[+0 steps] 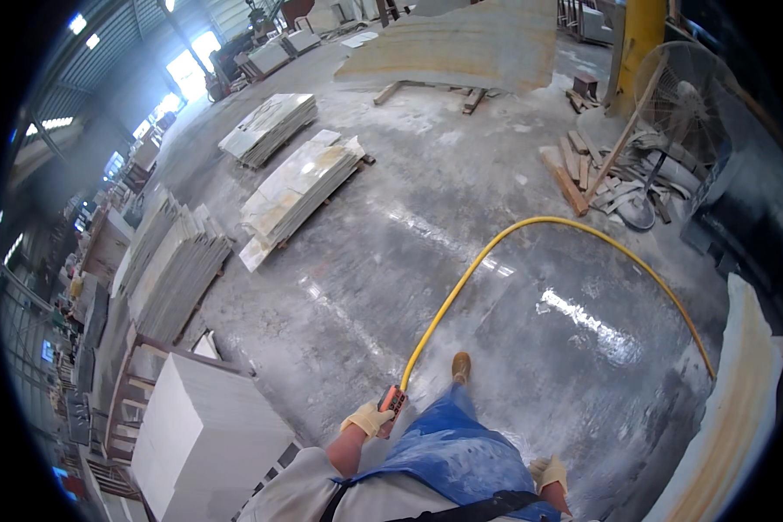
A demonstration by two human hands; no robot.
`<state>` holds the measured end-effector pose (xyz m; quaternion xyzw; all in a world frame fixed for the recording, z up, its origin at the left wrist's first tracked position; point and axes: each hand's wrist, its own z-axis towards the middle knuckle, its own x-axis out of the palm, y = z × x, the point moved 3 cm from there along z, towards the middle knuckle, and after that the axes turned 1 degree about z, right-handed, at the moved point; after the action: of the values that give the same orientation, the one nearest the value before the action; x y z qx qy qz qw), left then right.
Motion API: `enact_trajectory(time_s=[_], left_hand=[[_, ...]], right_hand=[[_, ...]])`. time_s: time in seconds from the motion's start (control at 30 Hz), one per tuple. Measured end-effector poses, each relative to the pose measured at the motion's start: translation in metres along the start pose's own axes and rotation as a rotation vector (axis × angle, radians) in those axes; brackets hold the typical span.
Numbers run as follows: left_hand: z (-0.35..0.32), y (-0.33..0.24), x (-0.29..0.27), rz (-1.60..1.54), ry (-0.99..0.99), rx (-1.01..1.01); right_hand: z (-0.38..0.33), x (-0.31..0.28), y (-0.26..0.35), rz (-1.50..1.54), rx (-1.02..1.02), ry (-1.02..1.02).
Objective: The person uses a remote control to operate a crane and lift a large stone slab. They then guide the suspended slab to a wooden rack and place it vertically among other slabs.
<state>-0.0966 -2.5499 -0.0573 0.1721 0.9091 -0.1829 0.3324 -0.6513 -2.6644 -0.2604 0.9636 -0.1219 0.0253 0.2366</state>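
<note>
My left hand [368, 419], in a pale work glove, is wrapped round an orange and black push-button pendant control [392, 402] in front of my left side. From the control's top, a thick yellow cable [544, 219] arches forward over the wet floor and drops toward the right. Beside my blue dusty apron [465, 452] hangs my right hand [548, 472], also gloved. Its fingers are loosely bent and a little apart, with nothing visible in them. One tan boot [461, 367] shows ahead of the apron.
White blocks [200, 435] stand at my near left, with leaning slabs [174, 270] beyond. Flat slab stacks [296, 193] lie ahead left. A banded stone slab [722, 418] rises close on my right. Scrap timber [570, 178] and a large fan [692, 104] stand by a yellow column [639, 52].
</note>
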Motion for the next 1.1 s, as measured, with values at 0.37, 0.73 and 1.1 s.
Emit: enact_trajectory(time_s=[0.37,0.73,1.1], left_hand=[[0.178,-0.132,-0.167,-0.158,0.016,0.192],[0.248,-0.281,-0.256,-0.771,0.315,0.522],[0.312,-0.376,-0.409,-1.064,0.273,0.51]], right_hand=[[0.012,0.231,0.174,-0.01,-0.118,0.044],[-0.1,0.591,0.375,-0.237,-0.359,0.632],[-0.014,0.883,0.449,-0.258,-0.223,1.061]])
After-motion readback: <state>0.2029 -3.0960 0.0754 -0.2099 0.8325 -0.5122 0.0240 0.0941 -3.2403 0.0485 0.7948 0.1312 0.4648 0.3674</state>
